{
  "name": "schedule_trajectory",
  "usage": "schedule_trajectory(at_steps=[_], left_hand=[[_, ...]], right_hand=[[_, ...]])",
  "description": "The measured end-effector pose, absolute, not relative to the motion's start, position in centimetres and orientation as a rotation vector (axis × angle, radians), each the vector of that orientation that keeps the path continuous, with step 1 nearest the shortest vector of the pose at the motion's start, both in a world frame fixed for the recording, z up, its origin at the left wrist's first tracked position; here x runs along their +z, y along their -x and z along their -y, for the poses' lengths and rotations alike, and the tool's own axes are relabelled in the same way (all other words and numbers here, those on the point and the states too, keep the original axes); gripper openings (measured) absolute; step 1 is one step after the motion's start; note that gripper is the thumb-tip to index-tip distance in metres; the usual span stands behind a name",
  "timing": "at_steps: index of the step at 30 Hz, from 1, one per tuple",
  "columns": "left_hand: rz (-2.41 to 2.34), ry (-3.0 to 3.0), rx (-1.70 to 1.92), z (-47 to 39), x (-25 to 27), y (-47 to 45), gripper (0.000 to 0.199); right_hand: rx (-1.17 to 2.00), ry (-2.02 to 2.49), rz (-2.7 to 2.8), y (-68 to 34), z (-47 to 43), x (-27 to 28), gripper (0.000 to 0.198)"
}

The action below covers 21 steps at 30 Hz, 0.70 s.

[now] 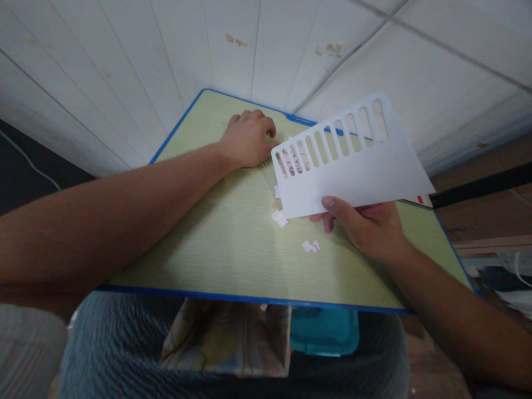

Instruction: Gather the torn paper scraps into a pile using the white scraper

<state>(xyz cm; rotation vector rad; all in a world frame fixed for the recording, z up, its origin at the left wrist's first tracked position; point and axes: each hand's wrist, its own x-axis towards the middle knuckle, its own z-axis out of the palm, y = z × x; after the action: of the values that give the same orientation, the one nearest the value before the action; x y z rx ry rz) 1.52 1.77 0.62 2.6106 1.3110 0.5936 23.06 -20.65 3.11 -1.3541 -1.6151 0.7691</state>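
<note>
My right hand [366, 224] grips a white sheet with a row of long rounded slots [349, 172], thumb on top and fingers beneath its lower edge. The sheet is tilted above the table. Patterned pinkish material shows through the slots at its left end, and the table shows through several others. My left hand [249, 138] is beside the sheet's left corner with its fingers curled; what it holds, if anything, is hidden. Small white paper pieces [280, 218] lie by the sheet's lower left corner, and more small pieces [311, 246] lie nearer to me.
The light green table [216, 244] has a blue edge and stands against a white panelled wall [174, 50]. A cable [344, 61] runs along the wall. Below the front edge, a patterned open bag or box [228, 343] and a teal container [326, 332] are at my lap.
</note>
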Motion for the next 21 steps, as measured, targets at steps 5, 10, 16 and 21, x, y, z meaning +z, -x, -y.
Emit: schedule_trajectory(at_steps=[5, 10, 16, 21], left_hand=[[-1.323, -2.606, 0.528, -1.9, 0.9, -1.5, 0.041], [-1.325, -2.605, 0.492, -1.9, 1.1, -1.5, 0.046], [-1.313, -2.631, 0.437, -1.5, 1.7, -1.3, 0.049], [-1.315, -2.622, 0.438, -1.2, 1.8, -1.4, 0.046]], right_hand=[[0.859, 1.343, 1.622, -22.8, 21.0, 3.1, 0.042], [0.883, 1.304, 1.705, -22.7, 21.1, 3.6, 0.046], [0.887, 1.311, 1.768, -22.6, 21.2, 3.9, 0.048], [0.888, 1.275, 1.774, -22.3, 21.2, 3.5, 0.045]])
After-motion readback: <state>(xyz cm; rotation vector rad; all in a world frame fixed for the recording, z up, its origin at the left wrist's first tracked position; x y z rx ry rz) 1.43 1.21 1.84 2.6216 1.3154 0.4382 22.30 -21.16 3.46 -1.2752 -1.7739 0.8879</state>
